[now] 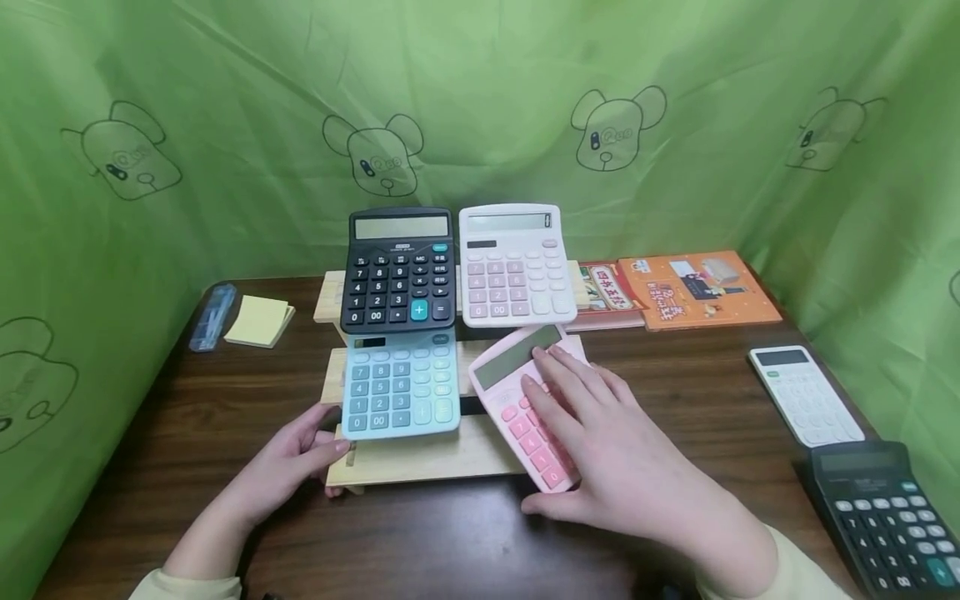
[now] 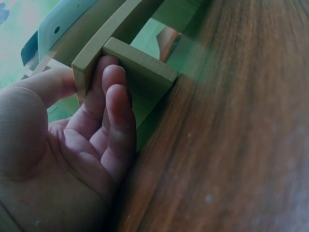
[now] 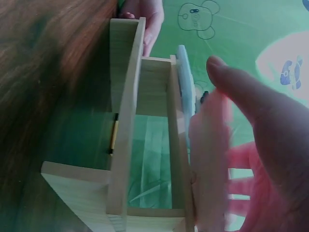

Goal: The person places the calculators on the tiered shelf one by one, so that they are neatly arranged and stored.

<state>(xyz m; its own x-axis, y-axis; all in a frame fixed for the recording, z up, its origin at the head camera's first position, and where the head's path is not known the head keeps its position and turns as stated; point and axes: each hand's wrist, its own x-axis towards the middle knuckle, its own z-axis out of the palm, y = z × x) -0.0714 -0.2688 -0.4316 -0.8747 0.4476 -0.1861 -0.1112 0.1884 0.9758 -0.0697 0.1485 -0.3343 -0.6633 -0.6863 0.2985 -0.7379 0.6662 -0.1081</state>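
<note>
A stepped wooden rack [image 1: 442,454] stands in the middle of the table. My left hand [image 1: 296,458] grips its front left corner, with the thumb on the plank's edge and the fingers curled beneath in the left wrist view. A pink calculator [image 1: 516,417] is held by my right hand [image 1: 611,442], slanted over the rack's right side; the fingers cover many of its keys. Beside it a light blue calculator [image 1: 401,392] leans on the rack's left side. On the upper tier are a black calculator [image 1: 399,279] and a pale pink-and-white calculator [image 1: 517,267].
Sticky notes [image 1: 258,322] and a blue translucent object [image 1: 213,318] lie at the back left. Behind the rack on the right are an orange book [image 1: 697,292] and a red book [image 1: 609,287]. A white calculator [image 1: 806,396] and another black calculator [image 1: 885,517] lie at the right edge.
</note>
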